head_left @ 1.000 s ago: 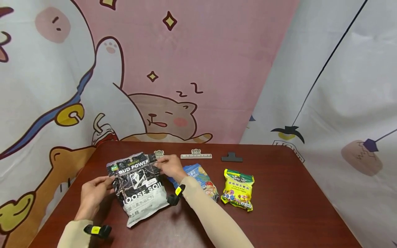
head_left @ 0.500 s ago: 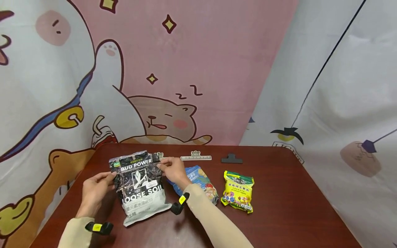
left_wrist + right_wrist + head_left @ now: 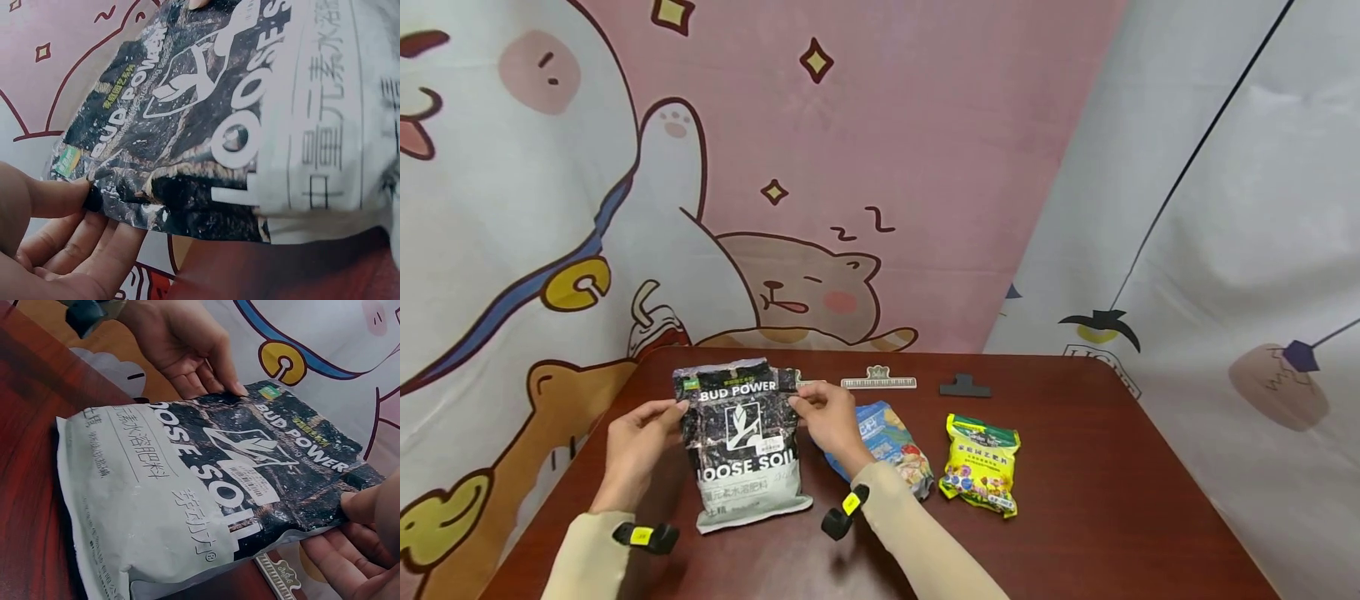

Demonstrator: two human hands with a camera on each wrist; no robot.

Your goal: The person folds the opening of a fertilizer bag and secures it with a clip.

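A cartoon-printed backdrop (image 3: 955, 125) is hanging behind the worktop (image 3: 1112, 475). Left hand (image 3: 634, 446) and right hand (image 3: 837, 421) are pinching the soil bag (image 3: 741, 454) by its 2 upper sides, left of the blue packet (image 3: 891, 442); it is leaning less than a moment ago, apparently leaving its top edge nearer level.

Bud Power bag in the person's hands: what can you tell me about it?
The bag looks like crinkled plastic: black with a mottled print above, pale grey-white below, with white lettering, a framed plant emblem, a green corner label and a barcode sticker. The left hand and right hand pinch its side edges near the top, so its front faces the head camera, lettering right way up. Whether its bottom touches the table is unclear.
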